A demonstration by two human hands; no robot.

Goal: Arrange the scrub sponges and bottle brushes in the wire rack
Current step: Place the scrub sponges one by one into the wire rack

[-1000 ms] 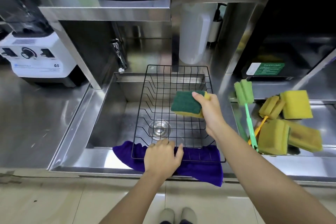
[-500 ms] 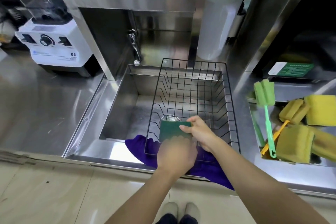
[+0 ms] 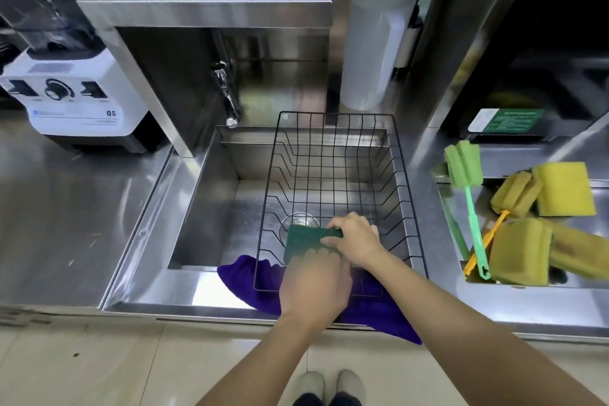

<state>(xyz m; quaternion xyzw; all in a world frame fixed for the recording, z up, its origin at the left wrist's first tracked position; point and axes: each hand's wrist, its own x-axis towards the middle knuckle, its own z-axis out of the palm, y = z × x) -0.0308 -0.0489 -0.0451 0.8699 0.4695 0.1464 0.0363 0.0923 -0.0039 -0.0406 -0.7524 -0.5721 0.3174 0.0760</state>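
A green scrub sponge [image 3: 304, 242] is gripped upright by the right hand [image 3: 354, 239], fingers curled over its top edge, low at the near end of the wire rack [image 3: 336, 194]. The left hand [image 3: 314, 285] is laid just in front of it over the rack's near rim; its grip cannot be told. Further sponges [image 3: 520, 255] and a green bottle brush [image 3: 468, 188] are seen well right of the right hand.
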